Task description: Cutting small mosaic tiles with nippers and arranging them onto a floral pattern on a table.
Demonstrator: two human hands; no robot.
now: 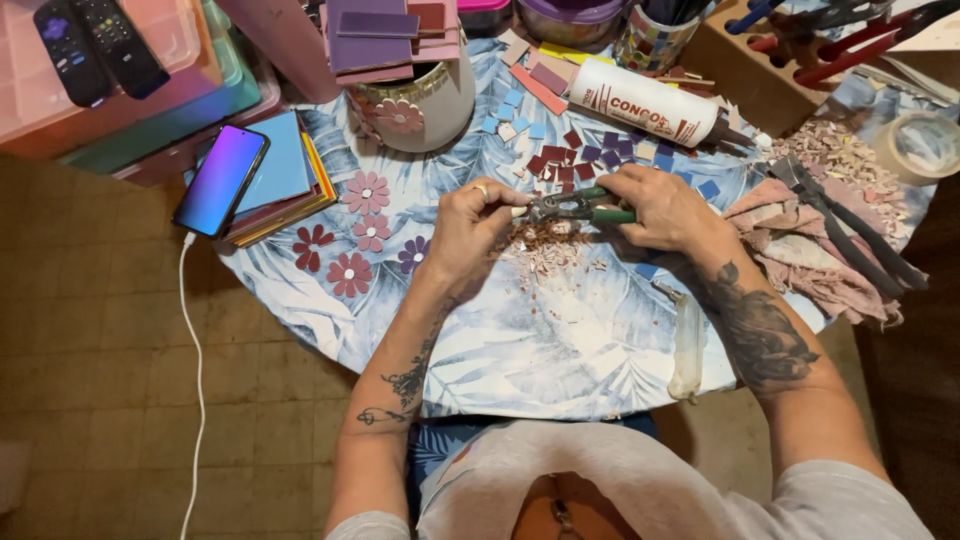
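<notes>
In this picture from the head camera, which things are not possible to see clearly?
- Head view: what the left hand pinches at the nippers is too small, hidden by its fingers.
- Nipper handles: covered by the right hand.
- Tape roll: cut off by the right edge.
- Jar: top hidden by stacked tiles.

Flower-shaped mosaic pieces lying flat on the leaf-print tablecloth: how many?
5, all left of the left hand: pink flower, dark red flower, small pink flower, red flower, purple flower. Clutter may hide more.
</notes>
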